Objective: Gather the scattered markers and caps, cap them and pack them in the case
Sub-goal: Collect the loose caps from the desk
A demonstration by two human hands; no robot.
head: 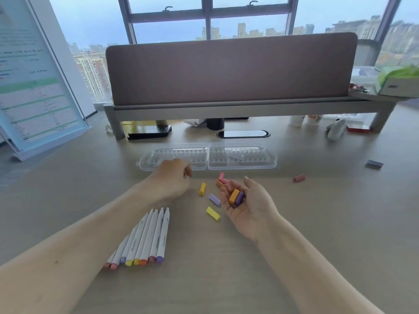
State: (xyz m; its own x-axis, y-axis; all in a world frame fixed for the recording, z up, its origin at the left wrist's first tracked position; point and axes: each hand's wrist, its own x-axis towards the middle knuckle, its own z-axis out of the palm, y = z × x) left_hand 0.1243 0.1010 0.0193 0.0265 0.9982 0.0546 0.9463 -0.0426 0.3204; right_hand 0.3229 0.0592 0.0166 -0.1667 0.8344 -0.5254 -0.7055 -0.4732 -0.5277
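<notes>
Several white markers [145, 236] lie side by side on the desk, coloured ends toward me, tips uncapped. My right hand [247, 205] lies palm up with an orange cap [233, 196] and a purple cap [239, 198] cupped in its curled fingers. Loose caps lie near it: a yellow cap [202, 188], a lilac cap [214, 199], another yellow cap [213, 213], and pink and orange caps [221, 179] at its fingertips. A red-brown cap [299, 177] lies farther right. My left hand [174, 177] hovers with fingers curled, holding nothing visible, just before the open clear case [242, 155].
A grey monitor riser [226, 107] with a brown screen panel spans the back of the desk. Under it sit a black phone [148, 132], a dark cup [215, 123] and paper cups [313, 120]. A dark eraser-like block [374, 164] lies at right. A display board [34, 87] stands at left.
</notes>
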